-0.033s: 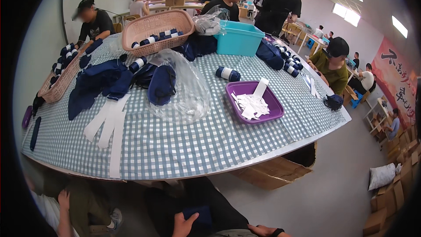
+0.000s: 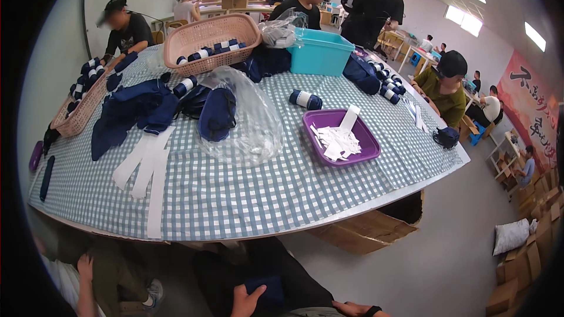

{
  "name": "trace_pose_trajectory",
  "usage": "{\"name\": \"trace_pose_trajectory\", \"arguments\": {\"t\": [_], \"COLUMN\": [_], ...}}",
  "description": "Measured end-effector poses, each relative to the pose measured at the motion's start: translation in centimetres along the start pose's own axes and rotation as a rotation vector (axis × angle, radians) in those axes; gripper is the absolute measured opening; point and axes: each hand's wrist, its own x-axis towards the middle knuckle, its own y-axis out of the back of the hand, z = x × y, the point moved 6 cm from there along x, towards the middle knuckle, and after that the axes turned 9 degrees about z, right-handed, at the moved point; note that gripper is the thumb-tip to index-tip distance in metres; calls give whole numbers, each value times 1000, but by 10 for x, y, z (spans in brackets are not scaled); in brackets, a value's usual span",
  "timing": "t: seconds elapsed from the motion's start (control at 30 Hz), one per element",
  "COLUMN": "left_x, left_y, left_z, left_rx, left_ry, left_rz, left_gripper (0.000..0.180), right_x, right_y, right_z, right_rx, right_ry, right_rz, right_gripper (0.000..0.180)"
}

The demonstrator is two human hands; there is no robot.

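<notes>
Low in the view, my left hand [image 2: 247,301] lies over my dark trousers. Its thumb rests along a dark blue cloth-like item [image 2: 271,291] on my lap, and its other fingers are mostly hidden. My right hand [image 2: 350,308], with a dark band at the wrist, rests on my other thigh, fingers stretched out and holding nothing. Both hands are below the table edge. Nearest on the checked tablecloth [image 2: 252,205] are white paper strips [image 2: 155,182] and a purple tray [image 2: 375,150] of small white slips [image 2: 341,142]. Behind the tray lies a navy roll with a white band [image 2: 305,99].
A clear plastic bag [image 2: 258,129], navy pouch [image 2: 217,114] and navy cloth [image 2: 132,105] lie left of centre. Behind stand a pink basket [image 2: 176,41] and turquoise bin [image 2: 323,53]. Co-workers sit around the table. A cardboard box [image 2: 370,232] is below its edge.
</notes>
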Motion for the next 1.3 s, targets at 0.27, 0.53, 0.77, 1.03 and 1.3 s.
{"name": "trace_pose_trajectory", "arguments": {"t": [0.27,0.53,0.77,1.03,1.3], "left_x": [4,4,6,8,10], "left_y": [10,17,17,21,27], "left_z": [-13,-16,-26,-29,-41], "left_rx": [-85,-96,-143,-117,-151], "left_ry": [-8,-2,39,23,11], "left_rz": [30,34,38,32,44], "left_gripper": [24,26,28,25,29], "right_x": [65,27,33,37,37], "right_y": [-22,-21,-20,-19,-19], "right_z": [64,41,40,33,30], "right_rx": [279,91,38,-12,-48], "right_ry": [-87,106,152,177,190], "right_rz": [43,11,23,33,36], "right_gripper": [68,67,66,65,65]}}
